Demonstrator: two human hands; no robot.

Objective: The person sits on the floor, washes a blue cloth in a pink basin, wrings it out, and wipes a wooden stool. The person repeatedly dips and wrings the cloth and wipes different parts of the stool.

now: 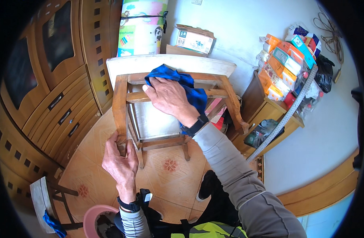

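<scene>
A wooden chair frame (119,104) lies tipped over, its legs pointing towards me, against a white board with a curved edge (170,64). My left hand (121,159) grips the end of the chair's left leg, thumb on one side and fingers on the other. My right hand (170,96) presses a blue cloth (197,95) onto the upper rails of the frame; the cloth drapes down to the right of the hand, and part of it is hidden under the palm and wrist. Both wrists wear black bands.
A pink basin (88,221) with dark water and a small stool (39,199) holding another blue cloth (54,224) are at lower left. Wooden cabinets (60,89) line the left. A small cabinet (277,110) with packages and a leaning perforated metal strip (284,116) stands right.
</scene>
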